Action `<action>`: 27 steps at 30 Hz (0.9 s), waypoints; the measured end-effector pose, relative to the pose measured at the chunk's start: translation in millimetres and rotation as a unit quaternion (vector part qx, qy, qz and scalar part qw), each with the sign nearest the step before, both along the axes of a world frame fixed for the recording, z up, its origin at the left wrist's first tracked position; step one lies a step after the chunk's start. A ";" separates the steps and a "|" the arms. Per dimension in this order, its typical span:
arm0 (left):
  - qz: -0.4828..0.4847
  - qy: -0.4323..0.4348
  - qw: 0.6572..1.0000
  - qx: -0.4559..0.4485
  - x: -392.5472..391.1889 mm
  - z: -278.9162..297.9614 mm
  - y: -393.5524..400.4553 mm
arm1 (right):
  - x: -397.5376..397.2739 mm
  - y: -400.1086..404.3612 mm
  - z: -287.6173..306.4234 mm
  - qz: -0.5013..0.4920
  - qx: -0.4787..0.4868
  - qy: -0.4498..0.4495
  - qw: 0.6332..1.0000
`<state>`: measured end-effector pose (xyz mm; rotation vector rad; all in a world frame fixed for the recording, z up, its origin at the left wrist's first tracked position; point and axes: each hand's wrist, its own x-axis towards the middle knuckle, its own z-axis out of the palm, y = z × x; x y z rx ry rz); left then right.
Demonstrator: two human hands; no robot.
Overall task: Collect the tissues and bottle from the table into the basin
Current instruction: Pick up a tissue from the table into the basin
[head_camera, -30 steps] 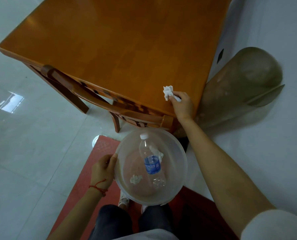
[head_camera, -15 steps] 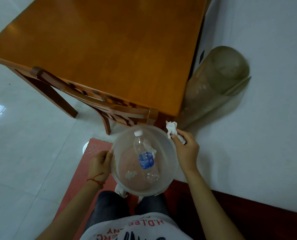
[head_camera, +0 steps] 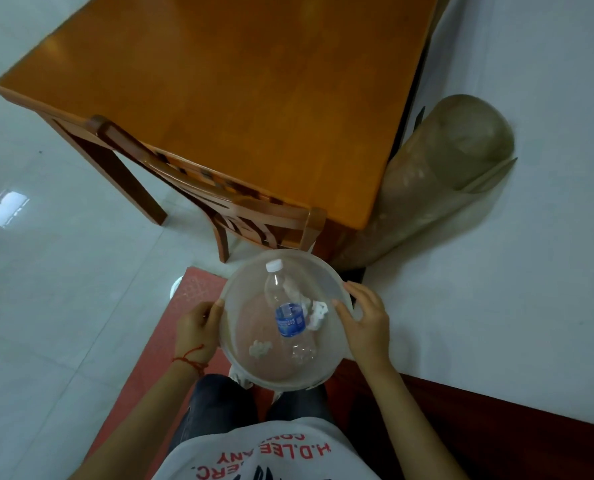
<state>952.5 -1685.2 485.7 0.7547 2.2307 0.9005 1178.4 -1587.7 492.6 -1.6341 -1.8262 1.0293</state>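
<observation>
I hold a clear round plastic basin (head_camera: pixel 326 271) in front of my body. My left hand (head_camera: pixel 198 329) grips its left rim and my right hand (head_camera: pixel 364 320) grips its right rim. Inside lies a clear water bottle (head_camera: pixel 286 315) with a blue label and white cap, cap pointing away from me. A crumpled white tissue (head_camera: pixel 318 315) rests against the bottle's right side, and a smaller tissue wad (head_camera: pixel 260 348) lies on the basin floor to its left. The orange wooden table (head_camera: pixel 254 98) ahead shows a bare top.
A wooden chair (head_camera: pixel 219 199) is pushed under the table's near edge. A large rolled translucent sheet (head_camera: pixel 437 174) leans by the table's right corner against a white wall. A red mat (head_camera: pixel 191 296) lies under my feet on the pale tiled floor.
My right hand carried the tissue from the table edge to the basin, let it drop beside the bottle, then took hold of the right rim. The left hand kept holding the basin.
</observation>
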 end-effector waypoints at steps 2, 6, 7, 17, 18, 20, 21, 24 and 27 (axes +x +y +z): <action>0.017 -0.004 1.000 -0.001 -2.6 -1.3 -6.6 | 1.6 0.6 -2.0 -0.010 -0.023 -0.003 1.000; 0.050 -0.005 0.999 0.000 -8.2 0.6 -22.9 | -5.6 -2.9 -6.7 -0.002 -0.087 -0.001 0.996; 0.058 -0.004 0.998 0.002 -9.9 1.6 -27.5 | -9.5 -4.6 -7.7 0.005 -0.094 0.001 0.996; 0.169 -0.038 0.985 0.015 -63.0 7.6 -81.3 | -90.2 -21.4 -4.1 0.064 -0.102 0.026 0.992; 0.184 -0.045 0.982 0.021 -72.5 7.4 -87.8 | -102.7 -24.5 -3.2 0.069 -0.104 0.029 0.992; 0.218 -0.054 0.974 0.029 -92.4 9.5 -101.8 | -129.4 -32.0 -1.8 0.078 -0.112 0.035 0.990; 0.235 -0.055 0.970 0.032 -103.5 9.9 -109.8 | -144.0 -36.4 -1.2 0.084 -0.113 0.034 0.989; 0.278 -0.059 0.958 0.033 -140.1 10.3 -136.6 | -192.3 -53.0 -1.1 0.112 -0.102 0.022 0.988; 0.316 -0.070 0.946 0.032 -175.4 11.3 -166.9 | -241.9 -69.7 -2.8 0.144 -0.091 0.009 0.985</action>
